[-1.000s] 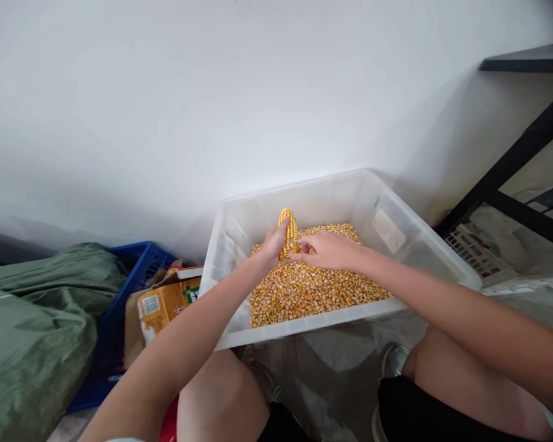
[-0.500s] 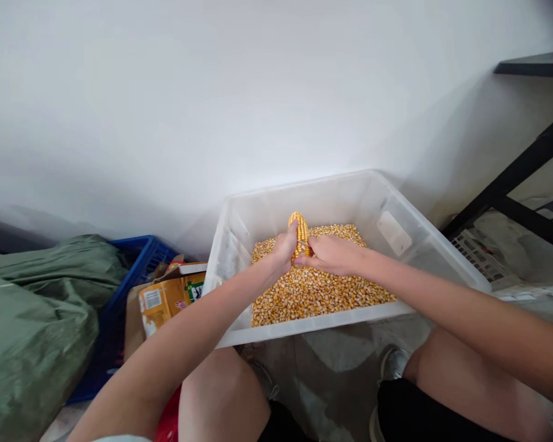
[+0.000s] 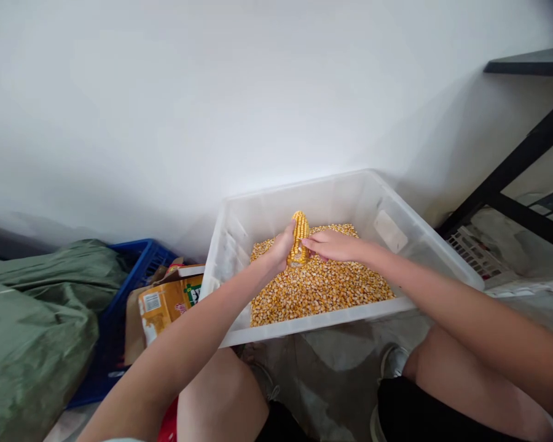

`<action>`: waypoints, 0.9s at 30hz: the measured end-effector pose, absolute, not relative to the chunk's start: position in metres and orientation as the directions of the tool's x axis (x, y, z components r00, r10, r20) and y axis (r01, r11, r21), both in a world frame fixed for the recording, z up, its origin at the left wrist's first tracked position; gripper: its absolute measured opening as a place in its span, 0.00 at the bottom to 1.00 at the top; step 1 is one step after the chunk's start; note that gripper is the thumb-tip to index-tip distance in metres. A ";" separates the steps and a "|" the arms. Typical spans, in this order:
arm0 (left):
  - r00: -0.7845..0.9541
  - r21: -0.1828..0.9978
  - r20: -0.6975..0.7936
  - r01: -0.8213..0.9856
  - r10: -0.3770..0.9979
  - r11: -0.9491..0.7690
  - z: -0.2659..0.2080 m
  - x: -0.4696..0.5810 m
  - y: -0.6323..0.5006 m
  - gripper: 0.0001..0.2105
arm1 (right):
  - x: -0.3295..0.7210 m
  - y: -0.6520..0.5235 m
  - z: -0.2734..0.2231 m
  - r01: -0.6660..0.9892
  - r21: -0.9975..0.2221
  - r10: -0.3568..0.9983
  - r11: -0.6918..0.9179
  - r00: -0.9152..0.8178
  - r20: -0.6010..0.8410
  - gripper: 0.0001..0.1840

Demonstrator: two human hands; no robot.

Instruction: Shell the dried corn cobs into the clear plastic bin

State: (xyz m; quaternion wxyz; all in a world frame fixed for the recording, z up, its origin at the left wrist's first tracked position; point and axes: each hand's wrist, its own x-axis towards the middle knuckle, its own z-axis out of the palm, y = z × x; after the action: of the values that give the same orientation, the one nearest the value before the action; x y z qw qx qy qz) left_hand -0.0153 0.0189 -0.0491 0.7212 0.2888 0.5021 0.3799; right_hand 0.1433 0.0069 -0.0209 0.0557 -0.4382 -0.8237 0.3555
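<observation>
clasping cob (image 3: 300,230) in left grip (image 3: 280,247). just drew right grip (image 3: 332,245) off near end (image 3: 297,263), exposing partly stripped patch; cannot tell if pinching anything with it.

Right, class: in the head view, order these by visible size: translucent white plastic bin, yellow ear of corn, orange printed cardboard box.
1. Largest: plastic bin
2. Middle: cardboard box, partly hidden
3. Smallest: ear of corn

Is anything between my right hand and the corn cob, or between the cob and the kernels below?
Nothing visible. Your right hand has its fingers at the corn cob, which your left hand holds over the kernels in the tub, with nothing seen between.
</observation>
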 end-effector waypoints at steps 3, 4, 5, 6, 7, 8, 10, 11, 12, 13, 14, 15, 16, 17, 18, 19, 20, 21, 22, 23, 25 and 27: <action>0.232 0.819 -0.472 -0.241 0.850 0.521 -0.048 -0.019 0.022 0.26 | 0.147 0.008 -0.017 0.683 -0.630 0.808 0.369 -0.570 -0.146 0.24; 0.201 0.831 -0.463 -0.238 0.863 0.502 -0.048 -0.021 0.023 0.25 | 0.147 0.007 -0.015 0.685 -0.611 0.809 0.395 -0.575 -0.122 0.22; 0.153 0.846 -0.454 -0.236 0.878 0.479 -0.049 -0.024 0.025 0.24 | 0.147 0.006 -0.013 0.684 -0.587 0.796 0.433 -0.596 -0.107 0.20; 0.094 0.861 -0.445 -0.229 0.891 0.454 -0.050 -0.027 0.027 0.23 | 0.146 0.004 -0.012 0.678 -0.558 0.772 0.479 -0.628 -0.101 0.18; 0.028 0.876 -0.435 -0.218 0.900 0.431 -0.052 -0.029 0.029 0.23 | 0.145 0.002 -0.011 0.673 -0.520 0.745 0.525 -0.659 -0.101 0.17; -0.029 0.887 -0.428 -0.204 0.903 0.414 -0.053 -0.031 0.031 0.22 | 0.143 0.000 -0.011 0.674 -0.473 0.724 0.567 -0.682 -0.104 0.16; -0.101 0.900 -0.418 -0.180 0.903 0.397 -0.055 -0.035 0.033 0.21 | 0.139 -0.006 -0.011 0.693 -0.358 0.713 0.626 -0.694 -0.099 0.16; -0.115 0.902 -0.418 -0.172 0.901 0.396 -0.056 -0.036 0.034 0.21 | 0.137 -0.009 -0.011 0.705 -0.302 0.717 0.641 -0.691 -0.093 0.16; -0.120 0.902 -0.420 -0.169 0.900 0.398 -0.057 -0.036 0.035 0.21 | 0.135 -0.012 -0.011 0.716 -0.252 0.722 0.650 -0.686 -0.087 0.16; -0.120 0.901 -0.422 -0.168 0.899 0.400 -0.058 -0.036 0.035 0.21 | 0.134 -0.014 -0.010 0.724 -0.208 0.726 0.657 -0.682 -0.082 0.16; -0.118 0.901 -0.421 -0.166 0.900 0.400 -0.059 -0.036 0.035 0.21 | 0.132 -0.016 -0.010 0.729 -0.170 0.728 0.663 -0.681 -0.079 0.17; -0.120 0.903 -0.418 -0.164 0.900 0.397 -0.059 -0.035 0.035 0.22 | 0.131 -0.019 -0.010 0.732 -0.137 0.730 0.667 -0.679 -0.078 0.17; -0.124 0.905 -0.415 -0.163 0.901 0.394 -0.059 -0.035 0.034 0.22 | 0.129 -0.020 -0.009 0.736 -0.107 0.733 0.668 -0.676 -0.077 0.17; -0.135 0.906 -0.412 -0.164 0.901 0.390 -0.059 -0.035 0.034 0.22 | 0.128 -0.022 -0.009 0.742 -0.079 0.738 0.666 -0.670 -0.073 0.17; -0.151 0.907 -0.411 -0.165 0.899 0.387 -0.059 -0.035 0.034 0.22 | 0.128 -0.023 -0.008 0.748 -0.055 0.745 0.661 -0.663 -0.070 0.17; -0.165 0.906 -0.413 -0.172 0.895 0.387 -0.059 -0.035 0.034 0.22 | 0.127 -0.024 -0.008 0.755 -0.035 0.752 0.655 -0.655 -0.068 0.17; -0.175 0.903 -0.418 -0.185 0.891 0.388 -0.059 -0.035 0.034 0.21 | 0.126 -0.025 -0.007 0.762 -0.019 0.760 0.647 -0.647 -0.066 0.17; -0.178 0.899 -0.425 -0.202 0.888 0.390 -0.059 -0.036 0.035 0.21 | 0.126 -0.026 -0.007 0.771 -0.007 0.769 0.637 -0.636 -0.065 0.17; -0.176 0.892 -0.433 -0.222 0.884 0.393 -0.059 -0.036 0.035 0.20 | 0.126 -0.026 -0.006 0.779 0.001 0.778 0.627 -0.625 -0.063 0.17; -0.169 0.884 -0.443 -0.243 0.880 0.399 -0.059 -0.036 0.036 0.19 | 0.126 -0.026 -0.006 0.788 0.004 0.787 0.615 -0.614 -0.062 0.17; -0.145 0.867 -0.462 -0.279 0.875 0.412 -0.058 -0.035 0.036 0.17 | 0.126 -0.027 -0.006 0.810 -0.008 0.808 0.587 -0.586 -0.055 0.17; -0.129 0.855 -0.471 -0.309 0.873 0.416 -0.056 -0.033 0.036 0.14 | 0.126 -0.027 -0.007 0.835 -0.044 0.834 0.549 -0.550 -0.043 0.17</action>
State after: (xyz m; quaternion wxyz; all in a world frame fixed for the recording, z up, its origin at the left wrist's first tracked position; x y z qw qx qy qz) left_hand -0.0329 0.0356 -0.0564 0.6130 0.2446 0.5763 0.4820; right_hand 0.1258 -0.0268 -0.0067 -0.0083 -0.4741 -0.8799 0.0295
